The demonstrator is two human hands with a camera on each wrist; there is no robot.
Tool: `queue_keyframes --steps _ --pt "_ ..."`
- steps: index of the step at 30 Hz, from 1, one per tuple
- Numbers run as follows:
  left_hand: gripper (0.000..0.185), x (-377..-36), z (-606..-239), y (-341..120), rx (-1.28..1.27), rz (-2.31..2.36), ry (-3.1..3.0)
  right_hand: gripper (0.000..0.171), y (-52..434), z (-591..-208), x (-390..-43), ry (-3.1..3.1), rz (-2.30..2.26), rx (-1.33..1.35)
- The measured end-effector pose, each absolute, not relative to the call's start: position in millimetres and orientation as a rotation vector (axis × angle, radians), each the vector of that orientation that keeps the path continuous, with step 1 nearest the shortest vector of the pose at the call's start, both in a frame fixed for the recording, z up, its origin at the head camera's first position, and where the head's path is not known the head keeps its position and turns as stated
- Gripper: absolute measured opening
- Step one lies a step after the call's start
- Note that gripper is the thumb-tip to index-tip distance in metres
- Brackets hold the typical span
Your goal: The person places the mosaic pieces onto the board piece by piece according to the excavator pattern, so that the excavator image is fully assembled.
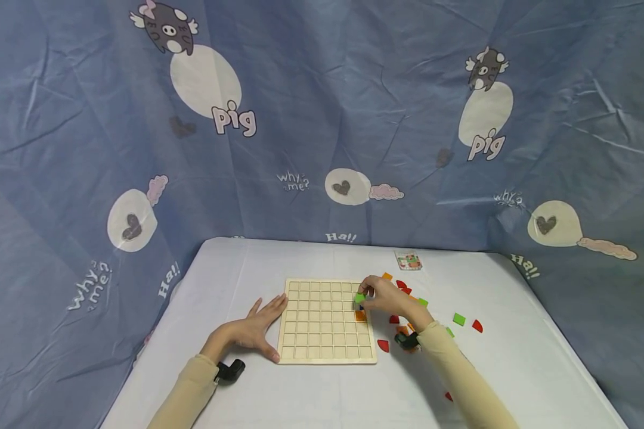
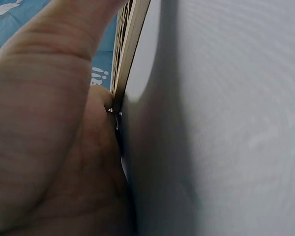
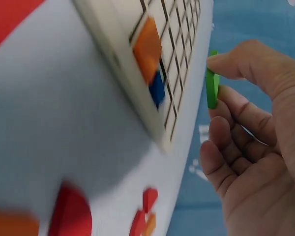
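Pig-print backdrop (image 1: 322, 119) behind loose tiles (image 1: 458, 319)

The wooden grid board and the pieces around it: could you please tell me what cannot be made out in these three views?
- Head view: the right hand covers the board cells beneath the green piece; the blue piece is hidden there.
- Head view: the small card is too small to read.
- Left wrist view: the left hand fills the frame, leaving only the board's edge.
- Right wrist view: red pieces are blurred and cut off.
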State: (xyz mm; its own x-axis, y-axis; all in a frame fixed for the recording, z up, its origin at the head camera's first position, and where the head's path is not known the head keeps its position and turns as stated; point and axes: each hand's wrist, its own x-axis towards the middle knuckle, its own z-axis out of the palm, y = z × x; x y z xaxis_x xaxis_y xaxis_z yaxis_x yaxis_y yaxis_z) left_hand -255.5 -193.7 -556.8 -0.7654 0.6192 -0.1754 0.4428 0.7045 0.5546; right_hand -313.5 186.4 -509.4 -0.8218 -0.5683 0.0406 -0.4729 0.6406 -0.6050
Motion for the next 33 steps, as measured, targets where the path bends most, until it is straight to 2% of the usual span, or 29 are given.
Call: queue_keyframes --steps 8,23,33 --pt "0.139 -255.5 -557.5 -193.2 0.837 0.693 2.556 0.021 162.7 -524.5 -315.2 2.631 -0.867 -0.854" --pt "0.138 -252.9 -554.7 -193.5 0.842 0.719 2.549 0.017 158.7 -528.7 -322.2 2.623 -0.802 -0.843" --pt "0.138 -254.9 -555.4 -194.8 0.851 0.701 2.561 0.02 156.4 -525.5 -323.0 2.627 -0.814 -0.796"
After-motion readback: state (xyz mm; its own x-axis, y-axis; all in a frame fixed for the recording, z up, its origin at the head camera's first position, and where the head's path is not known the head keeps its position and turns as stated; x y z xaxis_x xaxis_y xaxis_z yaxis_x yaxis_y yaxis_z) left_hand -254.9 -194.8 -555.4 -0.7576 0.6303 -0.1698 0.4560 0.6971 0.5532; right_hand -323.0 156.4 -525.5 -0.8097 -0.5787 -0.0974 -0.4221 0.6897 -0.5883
